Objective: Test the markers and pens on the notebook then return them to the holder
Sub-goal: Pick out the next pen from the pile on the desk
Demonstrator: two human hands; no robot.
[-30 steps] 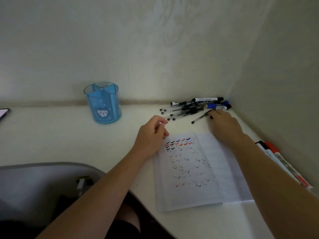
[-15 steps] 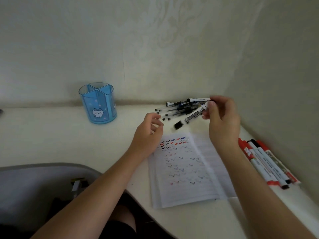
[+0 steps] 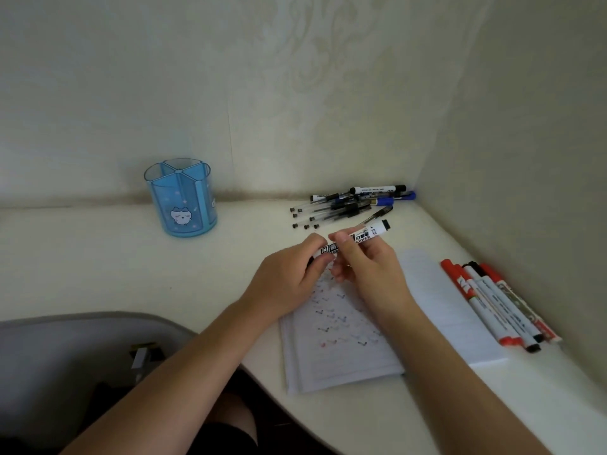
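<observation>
Both hands hold one white marker with a black end, level above the open notebook. My left hand grips its near end; my right hand pinches the barrel in the middle. The notebook page carries rows of small coloured check marks. A blue divided pen holder stands at the back left, with nothing sticking out of it. A heap of pens and markers lies in the back corner. Several red and black markers lie side by side at the notebook's right edge.
The white desk sits in a corner, with walls behind and to the right. Its front edge curves in toward a grey chair at the lower left.
My right hand picked a marker from the heap and brought it back over the notebook. My left hand rose from the page and took the marker's near end.
</observation>
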